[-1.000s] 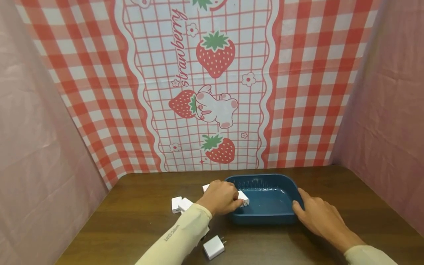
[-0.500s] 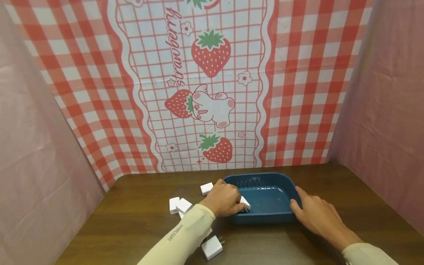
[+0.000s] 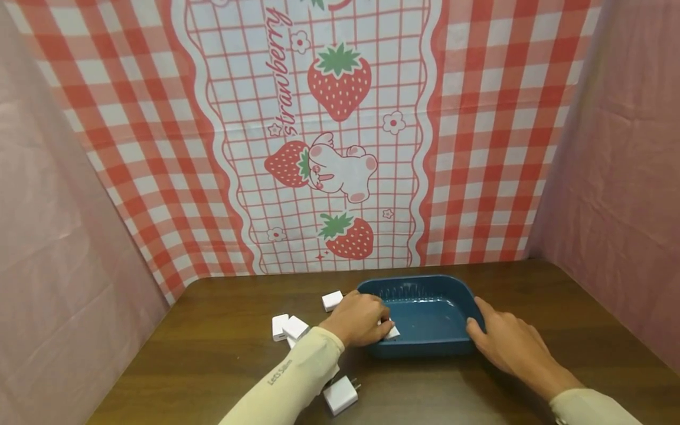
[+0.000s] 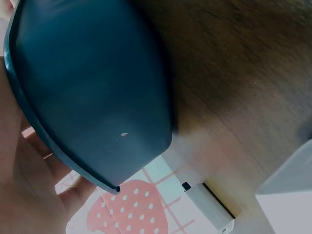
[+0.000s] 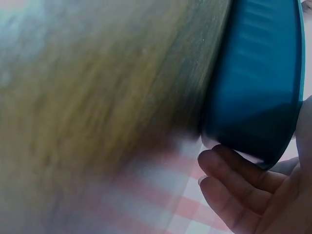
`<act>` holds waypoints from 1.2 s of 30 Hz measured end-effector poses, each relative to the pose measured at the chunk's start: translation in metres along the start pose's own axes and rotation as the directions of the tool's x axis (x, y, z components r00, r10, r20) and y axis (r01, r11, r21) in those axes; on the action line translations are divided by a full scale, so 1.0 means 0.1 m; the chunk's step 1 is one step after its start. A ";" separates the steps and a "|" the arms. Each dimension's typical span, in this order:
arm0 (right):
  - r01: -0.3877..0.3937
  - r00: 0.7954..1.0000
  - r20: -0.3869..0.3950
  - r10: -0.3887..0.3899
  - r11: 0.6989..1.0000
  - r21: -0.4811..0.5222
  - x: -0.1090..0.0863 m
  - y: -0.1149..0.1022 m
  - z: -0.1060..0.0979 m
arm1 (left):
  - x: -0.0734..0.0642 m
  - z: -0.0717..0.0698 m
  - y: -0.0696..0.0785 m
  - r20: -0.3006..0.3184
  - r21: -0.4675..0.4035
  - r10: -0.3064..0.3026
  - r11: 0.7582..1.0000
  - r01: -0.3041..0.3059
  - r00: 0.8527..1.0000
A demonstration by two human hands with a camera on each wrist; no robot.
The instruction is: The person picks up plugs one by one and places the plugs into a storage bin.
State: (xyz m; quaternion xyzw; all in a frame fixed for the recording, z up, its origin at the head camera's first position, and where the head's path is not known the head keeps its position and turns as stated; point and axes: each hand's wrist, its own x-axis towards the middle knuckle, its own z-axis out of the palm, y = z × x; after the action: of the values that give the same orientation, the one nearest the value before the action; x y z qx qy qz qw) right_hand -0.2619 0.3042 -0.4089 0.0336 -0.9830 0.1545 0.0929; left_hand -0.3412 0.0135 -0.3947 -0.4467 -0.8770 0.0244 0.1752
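Note:
A dark blue rectangular plastic tub stands on the table. My left hand reaches over its left rim, thumb and fingers pinching a white plug-in charger low inside, the charger mostly hidden by the hand. In the left wrist view the fingers bend over the rim, with the tub's outer wall in front. My right hand grips the tub's right end, thumb at the rim. The right wrist view shows its curled fingers under the outer wall.
Left of the tub lie several more white chargers: one behind my left wrist, a small overlapping cluster, and one with prongs out near the front. A red-checked strawberry cloth hangs behind the brown table.
The charger in my left hand has gone lower into the tub and tilted, its prongs now out of sight. My right hand keeps its hold on the tub; the head view has shifted slightly.

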 end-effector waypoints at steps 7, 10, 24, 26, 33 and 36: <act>-0.009 1.000 0.015 0.009 1.000 0.008 0.00 0.02 0.01 | -0.06 -0.06 -0.06 -0.148 -0.022 0.011 1.000 -0.014 0.989; -0.022 0.999 0.035 0.021 1.000 0.012 0.00 0.03 0.01 | -0.13 -0.11 -0.14 -0.232 -0.060 0.007 0.998 -0.021 0.973; -0.030 0.998 0.049 0.029 0.999 0.017 0.01 0.03 -0.03 | -0.65 -0.21 -0.52 -0.371 -0.026 -0.066 0.998 0.061 0.926; -0.029 0.998 0.050 0.028 0.999 0.017 0.01 0.04 -0.04 | -0.70 -0.19 -0.55 -0.353 -0.018 -0.084 0.996 0.083 0.932; -0.018 0.998 0.065 0.017 1.000 0.018 0.01 0.05 -0.03 | -0.97 -0.10 -0.63 -0.283 -0.036 -0.159 0.987 0.155 0.946; -0.020 0.996 0.083 0.019 1.000 0.019 0.00 0.03 -0.02 | -1.12 -0.08 -0.65 -0.220 -0.036 -0.191 0.981 0.188 0.956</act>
State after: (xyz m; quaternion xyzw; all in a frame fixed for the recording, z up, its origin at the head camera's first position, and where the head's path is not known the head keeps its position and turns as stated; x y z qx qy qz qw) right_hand -0.2617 0.3075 -0.4079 0.0313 -0.9848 0.1635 0.0501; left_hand -0.3286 -0.1149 -0.4065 -0.3617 -0.8908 -0.0492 0.2707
